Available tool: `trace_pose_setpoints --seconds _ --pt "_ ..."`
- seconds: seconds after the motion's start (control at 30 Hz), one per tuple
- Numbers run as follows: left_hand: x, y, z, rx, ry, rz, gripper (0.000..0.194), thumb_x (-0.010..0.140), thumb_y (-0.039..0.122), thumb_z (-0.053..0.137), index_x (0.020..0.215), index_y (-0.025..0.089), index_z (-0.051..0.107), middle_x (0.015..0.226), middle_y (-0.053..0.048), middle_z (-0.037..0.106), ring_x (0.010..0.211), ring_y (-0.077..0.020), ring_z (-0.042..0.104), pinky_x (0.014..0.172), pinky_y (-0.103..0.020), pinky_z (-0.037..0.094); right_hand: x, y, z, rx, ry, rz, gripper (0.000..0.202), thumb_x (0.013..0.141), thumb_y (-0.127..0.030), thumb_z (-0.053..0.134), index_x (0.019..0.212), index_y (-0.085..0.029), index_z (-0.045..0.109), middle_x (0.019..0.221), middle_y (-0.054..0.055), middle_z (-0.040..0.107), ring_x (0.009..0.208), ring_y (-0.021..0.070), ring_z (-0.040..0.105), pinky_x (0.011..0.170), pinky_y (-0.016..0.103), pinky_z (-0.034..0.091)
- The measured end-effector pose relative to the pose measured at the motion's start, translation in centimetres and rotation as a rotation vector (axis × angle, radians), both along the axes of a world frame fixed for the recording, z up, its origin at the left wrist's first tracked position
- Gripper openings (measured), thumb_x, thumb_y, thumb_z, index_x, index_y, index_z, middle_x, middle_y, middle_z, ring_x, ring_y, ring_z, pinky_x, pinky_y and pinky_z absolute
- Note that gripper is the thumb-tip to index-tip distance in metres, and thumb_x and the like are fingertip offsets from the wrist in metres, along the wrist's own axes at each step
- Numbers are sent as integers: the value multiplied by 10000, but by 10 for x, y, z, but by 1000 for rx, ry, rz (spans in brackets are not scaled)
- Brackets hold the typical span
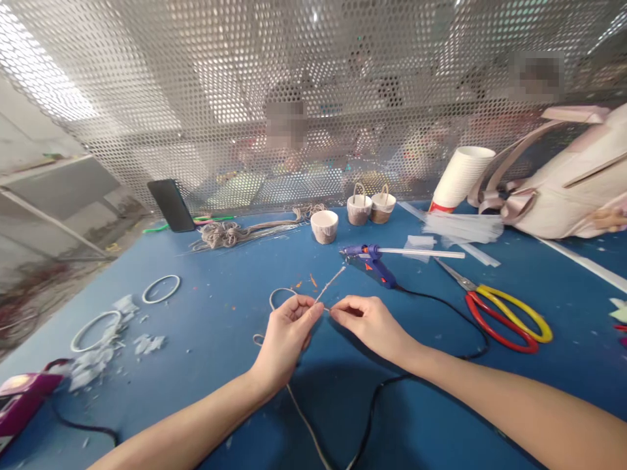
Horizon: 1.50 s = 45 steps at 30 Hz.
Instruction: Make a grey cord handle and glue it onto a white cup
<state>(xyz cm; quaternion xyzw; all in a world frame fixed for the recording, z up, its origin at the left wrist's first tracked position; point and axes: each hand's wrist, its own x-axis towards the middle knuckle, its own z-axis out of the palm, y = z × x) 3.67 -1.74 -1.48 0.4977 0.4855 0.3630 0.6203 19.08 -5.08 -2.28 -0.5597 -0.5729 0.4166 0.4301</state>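
My left hand pinches a thin beige cord, whose short end sticks up past my fingertips. The thumb and forefinger of my right hand close on the same cord just beside the left fingertips. From my left hand the cord loops behind and runs down toward the near table edge. Beyond my hands lies a blue glue gun with a clear stick in its back. A small cup with a brownish wrapped outside stands farther back. Two similar cups with arched cord handles are next to it.
Scissors with red and yellow handles lie on the right, near a stack of paper cups and a pale backpack. A cord bundle, a phone, white rings and scraps are on the left. A perforated metal screen borders the back.
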Motion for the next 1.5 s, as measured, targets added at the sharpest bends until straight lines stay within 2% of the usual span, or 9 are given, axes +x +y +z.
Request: trace_pose_setpoints --seconds 0.2,0.33,0.5,0.6,0.77,0.97,1.17,1.3,1.5 --pt "0 4 -4 16 15 -5 360 643 468 718 702 128 615 420 98 337 394 -34 232 378 -180 155 5 -3 0 194 -293 52 172 841 -256 557 797 -174 701 772 30 698 735 175 619 682 271 475" --pt "0 5 -2 79 63 3 363 625 471 725 691 125 638 425 89 348 405 -40 243 382 -191 143 37 -10 5 468 -556 -98 198 872 -306 521 771 -183 639 764 54 661 754 187 589 739 315 459" --pt "8 7 -1 132 109 -2 329 639 448 713 675 127 651 415 83 358 404 -49 261 378 -200 163 74 8 0 217 -603 -447 178 785 -308 592 905 -177 585 924 102 654 863 232 604 785 357 472" --pt "13 7 -3 136 119 -14 309 657 439 698 679 134 653 415 79 379 398 -52 273 376 -200 179 79 34 -8 117 -592 -400 300 728 -328 649 985 -181 606 981 113 680 903 267 630 787 366 481" --pt "13 8 -4 149 133 -12 302 677 440 676 666 139 646 430 80 379 405 -53 268 379 -196 196 75 57 -13 49 -515 -335 128 755 -277 586 781 -166 645 758 88 704 766 260 666 717 344 499" --pt "11 13 -2 185 183 17 276 693 426 649 661 152 634 434 89 352 413 -55 251 395 -191 207 63 3 9 58 -273 -308 271 834 -367 497 990 -174 606 770 34 690 630 173 649 608 275 524" --pt "10 14 -7 366 300 -18 270 730 401 616 647 147 652 494 57 404 483 -76 308 447 -199 263 35 -58 16 49 -262 -208 207 841 -404 547 753 -217 553 540 -51 538 472 113 525 472 200 447" --pt "13 11 -10 437 360 -58 274 765 391 585 660 149 660 503 57 398 494 -79 308 458 -201 267 28 -65 9 160 -303 -129 174 867 -324 515 735 -212 524 560 -52 537 470 100 504 479 190 432" --pt "15 8 -9 441 398 -84 289 775 394 573 643 149 652 487 58 403 477 -80 304 454 -206 266 27 -59 0 218 -316 -201 169 865 -312 528 729 -212 523 554 -54 527 465 101 503 461 197 412"
